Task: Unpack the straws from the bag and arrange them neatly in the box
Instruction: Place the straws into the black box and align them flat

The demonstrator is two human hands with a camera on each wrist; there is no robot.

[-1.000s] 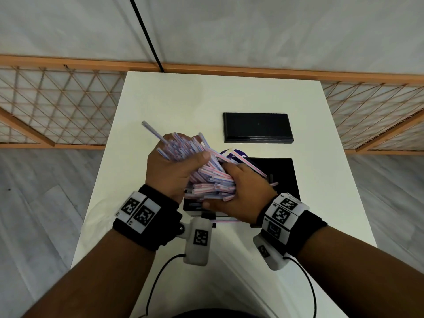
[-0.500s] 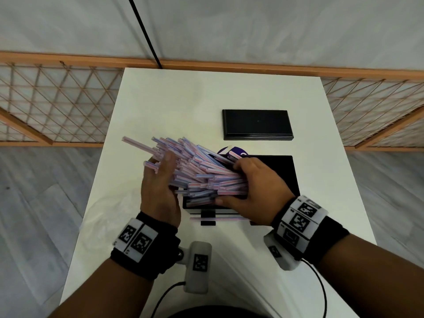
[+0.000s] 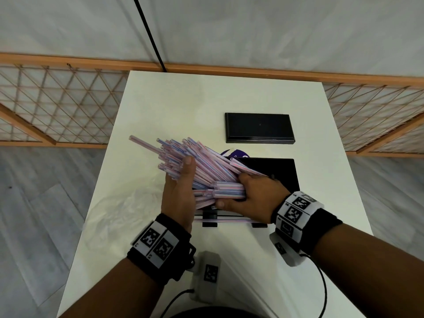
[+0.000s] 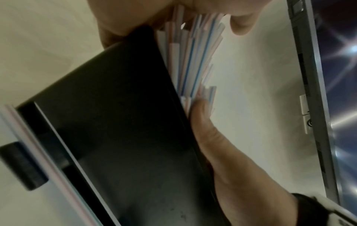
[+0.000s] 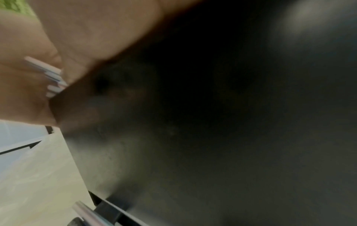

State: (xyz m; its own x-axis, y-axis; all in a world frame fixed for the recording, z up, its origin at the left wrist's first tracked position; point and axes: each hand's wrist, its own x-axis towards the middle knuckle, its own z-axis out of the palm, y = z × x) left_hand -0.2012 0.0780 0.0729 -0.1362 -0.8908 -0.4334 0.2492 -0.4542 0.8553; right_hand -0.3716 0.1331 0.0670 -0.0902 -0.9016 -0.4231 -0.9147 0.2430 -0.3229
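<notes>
A thick bundle of pink-and-blue striped straws (image 3: 206, 166) lies slanted over the left part of the open black box (image 3: 282, 173). My right hand (image 3: 254, 196) grips the bundle's right ends, thumb underneath, just above the box. My left hand (image 3: 181, 191) stands edge-on with fingers straight and its palm pressed against the bundle's left side, thumb up. The left wrist view has the straws (image 4: 193, 61) fanned along the box wall (image 4: 115, 122). In the right wrist view only a few straw ends (image 5: 54, 79) show in the palm above the dark box (image 5: 212, 122).
The black lid (image 3: 259, 127) lies farther back on the white table. A crumpled clear bag (image 3: 119, 210) lies left of the hands. One loose straw (image 3: 224, 219) rests across the box's front edge. A purple-and-white item (image 3: 236, 153) peeks out behind the box.
The left hand let go of its grip on the bundle and now presses flat against it. The bundle tipped lower, fanning to the upper left, and the right hand moved over the box.
</notes>
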